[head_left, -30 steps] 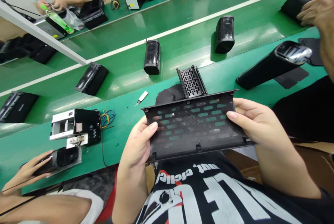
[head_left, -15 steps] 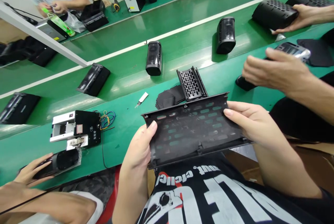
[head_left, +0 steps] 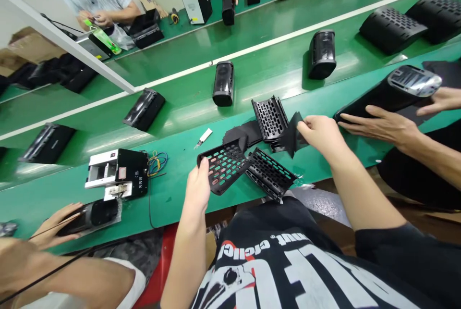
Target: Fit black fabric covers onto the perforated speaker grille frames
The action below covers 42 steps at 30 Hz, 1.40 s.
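My left hand is closed on the near left end of a black perforated grille panel, tilted above the bench. My right hand pinches a thin black sheet that hangs creased from the fingers. Between my hands, another black grille lies near the bench edge, its inner side up. Behind it stands a small stack of curved grilles, partly overlapped by the sheet. Several flat black sheets lie to the left of that stack.
A white-handled tool and a black-and-white machine with wires sit leftward. Black speakers stand along the green belt. At right, a co-worker's hands hold a large speaker; at left, another hand grips a black unit.
My hands have moved apart from the one panel both held. My right hand now has a black sheet, my left a grille. A grille now shows on the bench between them.
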Available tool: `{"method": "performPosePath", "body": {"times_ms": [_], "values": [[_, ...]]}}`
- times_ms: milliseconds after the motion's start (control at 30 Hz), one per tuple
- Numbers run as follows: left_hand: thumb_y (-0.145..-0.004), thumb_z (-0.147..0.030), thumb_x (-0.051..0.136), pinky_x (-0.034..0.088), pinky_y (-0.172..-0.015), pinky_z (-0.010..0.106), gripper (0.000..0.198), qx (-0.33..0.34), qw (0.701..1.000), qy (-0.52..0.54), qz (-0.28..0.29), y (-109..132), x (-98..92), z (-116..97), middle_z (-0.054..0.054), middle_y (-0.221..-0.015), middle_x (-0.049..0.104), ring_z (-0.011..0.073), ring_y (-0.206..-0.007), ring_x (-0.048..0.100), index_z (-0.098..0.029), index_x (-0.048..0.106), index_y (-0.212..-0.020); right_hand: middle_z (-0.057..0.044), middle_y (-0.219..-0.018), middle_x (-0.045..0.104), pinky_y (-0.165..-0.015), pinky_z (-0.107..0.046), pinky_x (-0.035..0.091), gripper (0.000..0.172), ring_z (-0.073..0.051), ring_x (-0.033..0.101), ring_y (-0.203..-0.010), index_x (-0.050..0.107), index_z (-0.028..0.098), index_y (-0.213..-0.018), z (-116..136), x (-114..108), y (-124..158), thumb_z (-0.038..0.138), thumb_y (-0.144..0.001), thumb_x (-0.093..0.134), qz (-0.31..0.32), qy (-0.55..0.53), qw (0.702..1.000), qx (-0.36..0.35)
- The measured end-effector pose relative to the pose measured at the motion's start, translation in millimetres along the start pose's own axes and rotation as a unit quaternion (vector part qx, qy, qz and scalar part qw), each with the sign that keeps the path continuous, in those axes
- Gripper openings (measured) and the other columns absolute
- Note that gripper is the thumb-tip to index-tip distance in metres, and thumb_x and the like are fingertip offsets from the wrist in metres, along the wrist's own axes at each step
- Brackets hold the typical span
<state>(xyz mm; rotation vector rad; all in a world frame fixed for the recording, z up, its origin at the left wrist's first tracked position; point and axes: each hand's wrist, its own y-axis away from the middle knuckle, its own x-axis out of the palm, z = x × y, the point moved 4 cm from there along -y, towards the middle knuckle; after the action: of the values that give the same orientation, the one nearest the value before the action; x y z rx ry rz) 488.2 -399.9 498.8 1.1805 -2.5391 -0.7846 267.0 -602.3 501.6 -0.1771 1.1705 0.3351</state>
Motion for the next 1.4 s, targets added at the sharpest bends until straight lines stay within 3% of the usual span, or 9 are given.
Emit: {"method": "performPosePath", "body": {"times_ms": [267, 367, 500, 567, 667, 767, 967, 1133, 1400], "values": [[-0.064, -0.046, 0.064, 0.049, -0.063, 0.029, 0.035, -0.056, 0.984, 0.151, 0.072, -4.8, 49.1, 46.5, 0.004, -0.061, 0.065, 0.0176, -0.061, 0.063, -0.013, 0.062, -0.073, -0.010, -0.075, 0.065, -0.055, -0.028, 0.037, 0.033, -0.021, 0.059, -0.065, 0.063, 0.017, -0.078, 125.0, 29.2, 65.3, 0.040, -0.082, 0.040, 0.155, -0.027, 0.956, -0.246], [-0.062, -0.048, 0.064, 0.049, -0.065, 0.028, 0.039, -0.071, 0.978, 0.174, 0.090, -2.4, 47.5, 50.3, 0.005, -0.065, 0.066, 0.0179, -0.064, 0.063, -0.012, 0.063, -0.076, -0.007, -0.081, 0.064, -0.060, -0.027, 0.042, 0.037, -0.018, 0.058, -0.072, 0.063, 0.019, -0.091, 101.7, 18.9, 66.2, 0.048, -0.080, 0.043, 0.145, -0.165, 0.946, -0.239], [-0.066, -0.048, 0.062, 0.050, -0.068, 0.031, 0.039, -0.092, 0.974, 0.174, 0.112, -1.1, 37.9, 47.1, 0.008, -0.067, 0.067, 0.0206, -0.069, 0.064, -0.010, 0.064, -0.078, -0.010, -0.096, 0.061, -0.064, -0.030, 0.046, 0.048, -0.019, 0.058, -0.078, 0.054, 0.016, -0.110, 30.6, 5.9, 34.9, 0.048, -0.073, 0.053, 0.017, -0.292, 0.956, -0.028], [-0.067, -0.046, 0.061, 0.050, -0.068, 0.031, 0.038, -0.094, 0.973, 0.175, 0.116, -3.0, 35.6, 45.0, 0.008, -0.066, 0.067, 0.0211, -0.069, 0.064, -0.010, 0.064, -0.077, -0.010, -0.095, 0.061, -0.064, -0.032, 0.048, 0.055, -0.020, 0.059, -0.078, 0.051, 0.014, -0.112, 11.8, 18.5, 24.8, 0.048, -0.069, 0.058, 0.086, -0.351, 0.932, 0.035], [-0.068, -0.046, 0.060, 0.050, -0.069, 0.031, 0.038, -0.093, 0.970, 0.184, 0.128, -7.5, 38.3, 42.2, 0.008, -0.069, 0.068, 0.0216, -0.071, 0.064, -0.010, 0.064, -0.080, -0.007, -0.083, 0.065, -0.068, -0.035, 0.049, 0.048, -0.019, 0.061, -0.075, 0.053, 0.013, -0.105, 10.1, 41.3, 25.2, 0.044, -0.068, 0.060, 0.233, -0.460, 0.855, 0.057], [-0.065, -0.042, 0.064, 0.049, -0.071, 0.031, 0.037, -0.077, 0.972, 0.166, 0.145, -11.8, 43.7, 38.7, 0.007, -0.074, 0.068, 0.0211, -0.073, 0.064, -0.012, 0.063, -0.085, -0.004, -0.075, 0.066, -0.070, -0.036, 0.050, 0.049, -0.019, 0.062, -0.072, 0.051, 0.014, -0.103, 13.0, 48.7, 29.9, 0.038, -0.064, 0.066, 0.249, -0.523, 0.812, 0.075], [-0.051, -0.015, 0.074, 0.047, -0.076, 0.030, 0.042, -0.015, 0.978, 0.086, 0.190, -19.6, 48.7, 32.8, 0.005, -0.087, 0.067, 0.0185, -0.079, 0.062, -0.014, 0.060, -0.091, -0.001, -0.069, 0.065, -0.058, -0.027, 0.048, 0.057, -0.014, 0.059, -0.060, 0.049, 0.013, -0.106, 3.0, 49.1, 27.1, 0.032, -0.057, 0.071, 0.221, -0.512, 0.822, 0.116], [-0.053, -0.013, 0.072, 0.046, -0.078, 0.029, 0.040, -0.021, 0.971, 0.093, 0.221, -25.7, 54.3, 31.7, 0.006, -0.091, 0.067, 0.0197, -0.086, 0.060, -0.015, 0.059, -0.091, 0.006, -0.048, 0.049, -0.037, -0.018, 0.027, 0.035, -0.004, 0.037, -0.038, 0.058, 0.012, -0.080, -13.7, 53.8, 23.3, 0.039, -0.060, 0.066, 0.220, -0.493, 0.828, 0.149], [-0.059, -0.019, 0.068, 0.049, -0.064, 0.027, 0.031, -0.061, 0.962, 0.096, 0.249, -28.2, 61.0, 28.9, 0.006, -0.085, 0.068, 0.0191, -0.074, 0.062, -0.015, 0.059, -0.089, 0.004, -0.051, 0.051, -0.040, -0.017, 0.028, 0.033, -0.004, 0.038, -0.041, 0.059, 0.012, -0.073, -27.6, 50.7, 29.4, 0.042, -0.061, 0.066, 0.215, -0.513, 0.817, 0.154]]}}
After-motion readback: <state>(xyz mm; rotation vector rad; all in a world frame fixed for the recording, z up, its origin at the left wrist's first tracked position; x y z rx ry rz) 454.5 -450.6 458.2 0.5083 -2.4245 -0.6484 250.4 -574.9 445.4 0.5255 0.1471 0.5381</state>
